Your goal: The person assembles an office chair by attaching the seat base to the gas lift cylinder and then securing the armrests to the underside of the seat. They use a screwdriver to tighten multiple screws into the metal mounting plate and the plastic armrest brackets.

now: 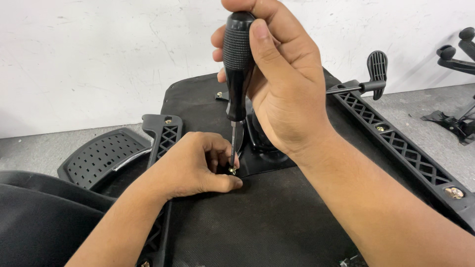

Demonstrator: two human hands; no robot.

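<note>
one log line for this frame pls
right hand: grips screwdriver upright | left hand: steadies screw at tip | under: chair seat underside

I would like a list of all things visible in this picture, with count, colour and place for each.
screwdriver: 1, black handle, upright in the right hand, tip on the bolt
bolt: 1, brass, at the left fingertips
chair seat: 1, black, upside down on the floor
armrest brackets: 2, black, along both seat sides
armrest pad: 1, black, far left
chair base: 1, black, partly seen, far right
wall: 1, white, behind
floor: grey
left hand: steadies the bolt
right hand: grips the screwdriver
</note>
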